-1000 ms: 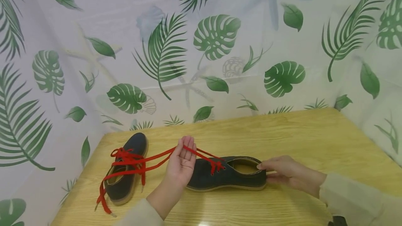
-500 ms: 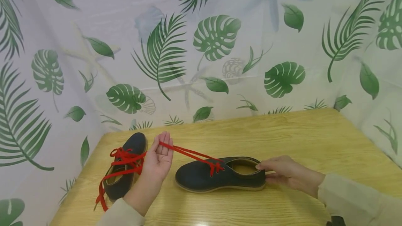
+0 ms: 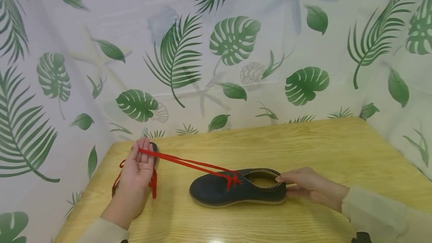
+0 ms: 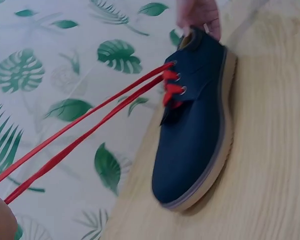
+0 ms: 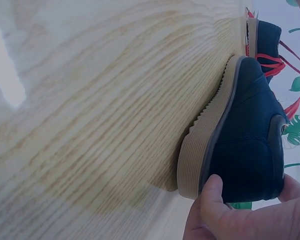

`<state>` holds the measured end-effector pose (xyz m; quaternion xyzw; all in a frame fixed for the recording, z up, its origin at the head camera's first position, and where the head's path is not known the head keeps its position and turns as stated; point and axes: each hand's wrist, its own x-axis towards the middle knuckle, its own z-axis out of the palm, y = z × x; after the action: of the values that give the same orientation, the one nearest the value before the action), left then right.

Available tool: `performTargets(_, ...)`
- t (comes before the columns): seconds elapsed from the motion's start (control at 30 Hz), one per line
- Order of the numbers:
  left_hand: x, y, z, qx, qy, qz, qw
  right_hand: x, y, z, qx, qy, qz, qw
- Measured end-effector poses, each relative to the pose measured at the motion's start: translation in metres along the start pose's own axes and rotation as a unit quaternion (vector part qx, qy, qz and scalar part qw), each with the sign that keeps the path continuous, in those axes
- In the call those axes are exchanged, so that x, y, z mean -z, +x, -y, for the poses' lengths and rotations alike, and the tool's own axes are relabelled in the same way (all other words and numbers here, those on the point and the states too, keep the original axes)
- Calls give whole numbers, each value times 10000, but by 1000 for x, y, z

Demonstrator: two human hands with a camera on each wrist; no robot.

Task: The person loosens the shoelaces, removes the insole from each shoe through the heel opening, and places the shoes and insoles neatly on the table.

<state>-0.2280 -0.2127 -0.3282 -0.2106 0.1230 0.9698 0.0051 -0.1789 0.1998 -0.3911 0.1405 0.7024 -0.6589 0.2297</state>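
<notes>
While a pale backdrop printed with green leaves, starfish and shells (image 3: 111,74) fills the left side and the back, the person's left hand (image 3: 136,171) is raised in front of it, palm to the head camera, the thumb pinching two flat red laces (image 3: 158,154) against the fingers. Mostly hidden behind that hand, a dark navy shoe with a tan sole and red lacing (image 5: 268,37) stands on the yellowish wood-grain table (image 3: 303,149), a metal-tipped lace end hanging beside it. From the pinch, the pair of laces runs taut to the right, close together and then slightly parted, into the metal-ringed eyelets of a second navy shoe, smooth and round-toed on a ridged tan sole (image 3: 212,188). This one sits upright near the middle of the table, toe pointing left, red lacing crossed over the tongue. At its heel the right hand (image 3: 310,186), well apart from the left, grips the back between thumb and fingers, a cream sleeve (image 3: 374,205) behind it.
</notes>
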Motion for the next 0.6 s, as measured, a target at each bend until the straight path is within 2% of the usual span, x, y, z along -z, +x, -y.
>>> performTargets(0.13, 8, 4, -31, 63, -318, -43, 9995, -2, 1, -2, 7, 14, 11, 10000)
performTargets(0.23, 17, 8, -59, -14, -536, -82, 9985, -4, 2, -3, 20, 24, -4, 10000)
performTargets(0.3, 24, 10, -76, -85, -629, -223, 9977, -5, 2, -3, 43, 38, -11, 10000)
performTargets(0.33, 27, 11, -83, -130, -639, -397, 9971, -5, 2, -3, 56, 32, -21, 10000)
performTargets(0.47, 41, 13, -104, -181, -776, -808, 9935, -4, 2, -3, 101, -6, -23, 9999)
performTargets(0.6, 49, 11, -118, -261, -944, -827, 9917, -4, 2, -3, 116, -55, -21, 9999)
